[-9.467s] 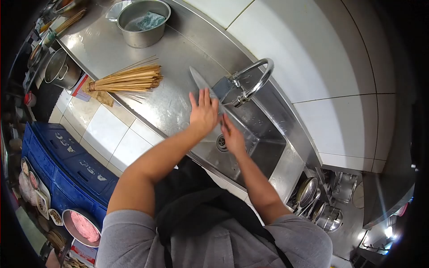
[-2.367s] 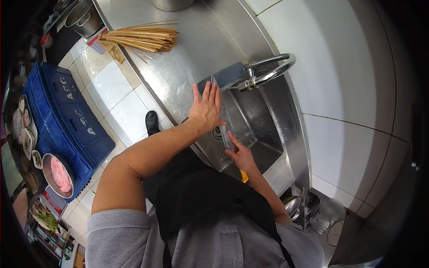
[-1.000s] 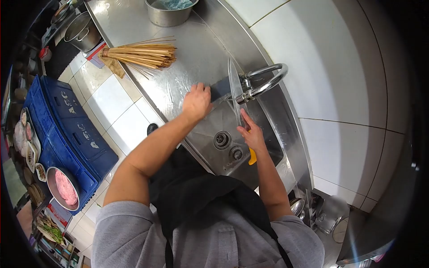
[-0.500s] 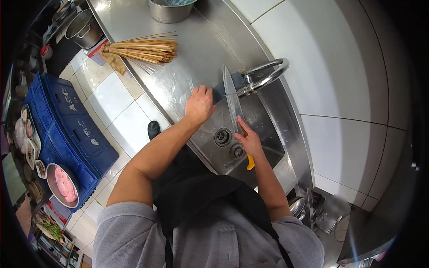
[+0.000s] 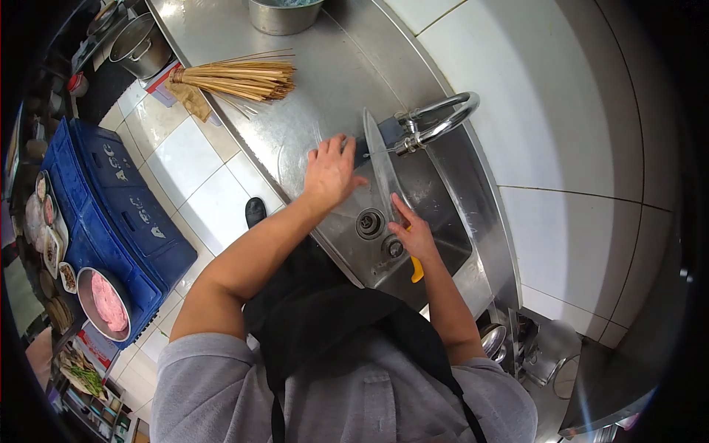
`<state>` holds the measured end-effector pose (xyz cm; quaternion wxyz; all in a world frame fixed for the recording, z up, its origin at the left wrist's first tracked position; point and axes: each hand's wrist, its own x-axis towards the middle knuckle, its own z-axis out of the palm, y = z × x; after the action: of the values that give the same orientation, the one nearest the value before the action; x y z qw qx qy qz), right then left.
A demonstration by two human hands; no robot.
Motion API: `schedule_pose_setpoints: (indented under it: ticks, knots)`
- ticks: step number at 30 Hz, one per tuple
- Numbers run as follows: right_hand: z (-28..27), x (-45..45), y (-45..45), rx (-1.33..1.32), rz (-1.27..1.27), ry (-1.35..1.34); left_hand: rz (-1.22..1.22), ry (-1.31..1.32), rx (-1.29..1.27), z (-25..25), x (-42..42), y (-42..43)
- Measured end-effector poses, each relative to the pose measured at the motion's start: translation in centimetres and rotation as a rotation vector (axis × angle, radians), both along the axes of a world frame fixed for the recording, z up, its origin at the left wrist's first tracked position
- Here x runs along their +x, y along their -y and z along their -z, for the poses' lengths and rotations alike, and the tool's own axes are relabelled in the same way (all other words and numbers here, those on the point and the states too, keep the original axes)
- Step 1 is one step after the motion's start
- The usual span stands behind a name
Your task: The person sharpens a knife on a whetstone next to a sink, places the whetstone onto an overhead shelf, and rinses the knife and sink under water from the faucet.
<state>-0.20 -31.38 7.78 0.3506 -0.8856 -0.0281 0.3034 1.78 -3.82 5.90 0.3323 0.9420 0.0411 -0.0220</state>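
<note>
Fingers of the right hand (image 5: 415, 236) grip the yellow-handled knife (image 5: 388, 181), best held steadily angled across the dark block (image 5: 394, 132) beside the left hand (image 5: 330, 177), whose grip I cannot tell.

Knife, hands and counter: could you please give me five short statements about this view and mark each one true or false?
1. The right hand holds the knife. True.
2. The knife's handle is black. False: the handle is yellow.
3. The stick bundle lies in the sink. False: the stick bundle lies on the counter.
4. A bowl at the left of the picture holds pink food. True.
5. The left hand grips the tap. False: the left hand is at one end of the dark block.
</note>
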Motion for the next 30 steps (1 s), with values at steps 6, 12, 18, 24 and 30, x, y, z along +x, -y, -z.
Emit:
schedule_pose_setpoints:
  ticks: [6, 12, 18, 24, 30]
  knots:
    - [1.9, -5.5, 0.0, 0.108, -0.118, -0.017, 0.373, -0.083, 0.295, -2.8, -5.8, 3.4]
    - [0.4, -5.9, -2.1, 0.054, -0.048, -0.097, 0.363, -0.094, 0.395, -0.3, -5.9, 3.9]
    - [2.6, -2.0, -2.2, 0.052, -0.052, 0.061, 0.352, -0.077, 0.422, 0.7, -1.0, 4.1]
    - [2.8, 2.6, -3.6, -0.021, -0.038, 0.122, 0.351, -0.039, 0.42, 1.5, 4.0, 3.2]
    - [5.6, 8.7, -3.1, -0.12, -0.051, 0.216, 0.29, -0.053, 0.417, 2.4, 10.2, 3.0]
